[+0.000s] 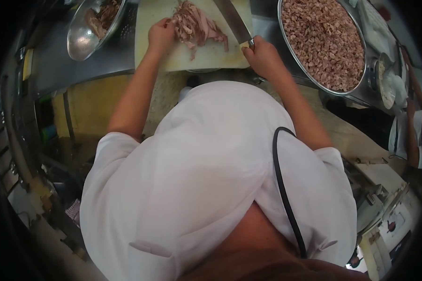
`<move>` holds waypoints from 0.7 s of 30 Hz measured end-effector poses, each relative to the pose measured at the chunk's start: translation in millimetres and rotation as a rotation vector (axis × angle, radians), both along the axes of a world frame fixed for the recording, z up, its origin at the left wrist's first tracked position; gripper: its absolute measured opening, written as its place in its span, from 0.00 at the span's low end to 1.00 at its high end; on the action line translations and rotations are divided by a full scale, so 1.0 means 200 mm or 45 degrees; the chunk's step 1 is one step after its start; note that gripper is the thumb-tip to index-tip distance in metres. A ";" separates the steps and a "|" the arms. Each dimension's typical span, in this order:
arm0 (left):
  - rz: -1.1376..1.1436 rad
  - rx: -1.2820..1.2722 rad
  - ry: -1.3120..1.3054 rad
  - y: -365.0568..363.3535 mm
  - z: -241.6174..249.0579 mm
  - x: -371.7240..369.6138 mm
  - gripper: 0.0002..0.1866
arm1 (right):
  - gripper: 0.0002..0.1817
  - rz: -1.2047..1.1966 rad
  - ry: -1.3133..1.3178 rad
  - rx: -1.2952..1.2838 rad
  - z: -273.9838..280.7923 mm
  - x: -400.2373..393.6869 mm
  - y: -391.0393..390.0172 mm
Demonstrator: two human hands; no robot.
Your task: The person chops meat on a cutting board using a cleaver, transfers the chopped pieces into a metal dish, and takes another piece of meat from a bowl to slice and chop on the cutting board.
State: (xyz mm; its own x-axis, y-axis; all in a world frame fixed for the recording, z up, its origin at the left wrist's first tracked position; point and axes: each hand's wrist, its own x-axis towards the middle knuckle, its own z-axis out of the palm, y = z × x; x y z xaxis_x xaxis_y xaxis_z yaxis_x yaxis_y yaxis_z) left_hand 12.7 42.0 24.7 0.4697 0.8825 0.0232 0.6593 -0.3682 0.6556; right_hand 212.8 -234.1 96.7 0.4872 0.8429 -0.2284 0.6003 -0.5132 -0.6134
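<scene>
My right hand (265,57) is wrapped round the handle of a large kitchen knife (234,21). Its broad blade points up and away over the right side of a cutting board (150,61). On the board lies a loose pile of sliced cooked meat (199,25), pinkish brown and in strips. My left hand (162,37) is at the pile's left edge, its fingers curled against the meat. A gap of bare board separates the knife from the pile.
To the right stands a large metal bowl (306,80) heaped with diced meat. A tilted metal colander (82,49) with meat pieces is on the left of the steel counter (56,77). Another person (405,136) stands at the far right, near a smaller bowl (387,93).
</scene>
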 end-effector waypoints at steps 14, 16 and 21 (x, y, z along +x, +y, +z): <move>-0.286 0.348 0.324 -0.63 0.08 -0.08 0.13 | 0.19 0.087 -0.065 -0.070 0.03 -0.02 0.01; -0.276 0.274 0.389 -0.62 0.08 -0.08 0.14 | 0.20 0.075 -0.040 -0.063 0.05 -0.02 0.00; 0.015 0.162 0.296 -0.33 0.08 -0.19 0.13 | 0.22 -0.035 0.106 -0.010 0.14 -0.10 -0.11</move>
